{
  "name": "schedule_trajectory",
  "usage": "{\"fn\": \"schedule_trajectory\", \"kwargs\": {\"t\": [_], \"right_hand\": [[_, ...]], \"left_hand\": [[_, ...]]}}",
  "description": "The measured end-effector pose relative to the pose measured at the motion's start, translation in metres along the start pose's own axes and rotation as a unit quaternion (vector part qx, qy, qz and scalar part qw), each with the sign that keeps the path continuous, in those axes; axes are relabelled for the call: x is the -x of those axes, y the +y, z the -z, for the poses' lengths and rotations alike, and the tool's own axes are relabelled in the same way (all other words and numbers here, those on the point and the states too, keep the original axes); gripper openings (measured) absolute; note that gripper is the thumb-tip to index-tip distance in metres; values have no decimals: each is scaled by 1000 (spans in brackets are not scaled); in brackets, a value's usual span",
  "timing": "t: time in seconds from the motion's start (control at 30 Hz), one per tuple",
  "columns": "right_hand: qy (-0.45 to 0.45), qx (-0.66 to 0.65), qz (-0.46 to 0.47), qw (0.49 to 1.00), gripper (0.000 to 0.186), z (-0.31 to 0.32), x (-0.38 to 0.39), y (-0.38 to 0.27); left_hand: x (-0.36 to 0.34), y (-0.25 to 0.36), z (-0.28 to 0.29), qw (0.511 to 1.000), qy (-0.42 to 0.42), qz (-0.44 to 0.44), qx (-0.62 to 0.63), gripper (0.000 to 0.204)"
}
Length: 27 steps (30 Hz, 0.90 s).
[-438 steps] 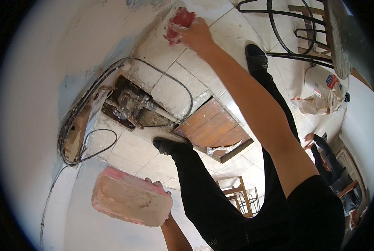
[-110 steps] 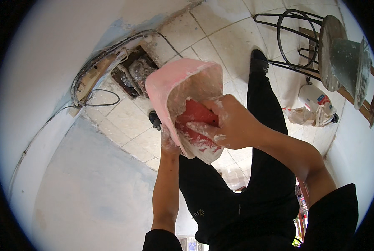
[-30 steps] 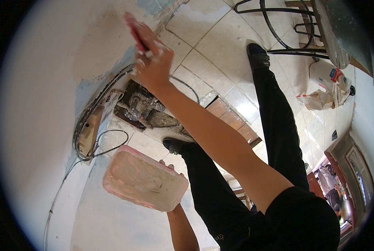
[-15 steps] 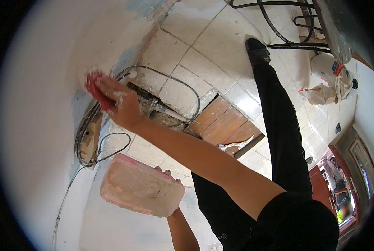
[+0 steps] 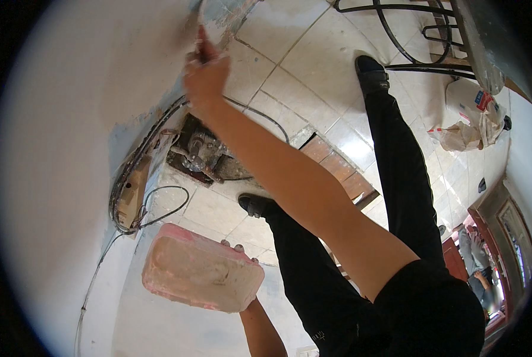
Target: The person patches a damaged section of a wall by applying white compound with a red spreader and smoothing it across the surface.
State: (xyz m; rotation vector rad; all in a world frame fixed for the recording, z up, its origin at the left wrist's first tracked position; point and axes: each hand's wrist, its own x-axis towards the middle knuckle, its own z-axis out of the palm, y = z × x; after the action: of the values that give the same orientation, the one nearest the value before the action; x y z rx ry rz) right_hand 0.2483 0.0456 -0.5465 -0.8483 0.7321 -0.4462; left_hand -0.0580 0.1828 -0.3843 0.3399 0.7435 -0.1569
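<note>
My right hand (image 5: 207, 77) is closed around a red putty spreader (image 5: 204, 46), seen nearly edge-on and blurred by motion. Its far end is close to the lower part of the white wall (image 5: 69, 149), beside a blue patch; whether it touches cannot be made out. Below, my left hand (image 5: 239, 248) grips a pinkish rectangular tub (image 5: 173, 229) from underneath, with fingertips curled over its far side. The tub is tilted, and a pale beige coating covers its inside. Most of the left palm is hidden behind it.
Black cables (image 5: 120, 190) run along the wall's foot beside an open floor pit (image 5: 197, 149) with pipes. Wooden boards (image 5: 337, 166) lie by the pit. A black metal frame (image 5: 391, 35) and a plastic bag (image 5: 465, 134) stand right. Another person (image 5: 480, 262) is near the doorway.
My right hand has swept away from me along the wall with the spreader, uncovering more of the pit. My left hand and the tub stay almost still. My other foot now shows.
</note>
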Motion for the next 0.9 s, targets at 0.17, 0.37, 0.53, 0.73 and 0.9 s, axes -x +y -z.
{"fn": "schedule_trajectory", "kwargs": {"t": [0.17, 0.37, 0.53, 0.73, 0.9], "right_hand": [[39, 82, 72, 993, 59, -40, 49, 7], [-30, 209, 96, 973, 60, -8, 73, -10], [19, -139, -69, 988, 16, 54, 36, 0], [55, 12, -105, 993, 24, 35, -41, -18], [-2, -47, -146, 988, 37, 27, -16, -26]], "left_hand": [[12, 13, 12, 1000, 27, -2, -2, 71], [9, 21, -4, 1000, -20, 3, 0, 76], [-1, 5, -8, 1000, -6, 9, 2, 76], [-9, 0, -22, 999, -26, 23, -11, 68], [-10, 11, -16, 998, -27, 51, 8, 68]]}}
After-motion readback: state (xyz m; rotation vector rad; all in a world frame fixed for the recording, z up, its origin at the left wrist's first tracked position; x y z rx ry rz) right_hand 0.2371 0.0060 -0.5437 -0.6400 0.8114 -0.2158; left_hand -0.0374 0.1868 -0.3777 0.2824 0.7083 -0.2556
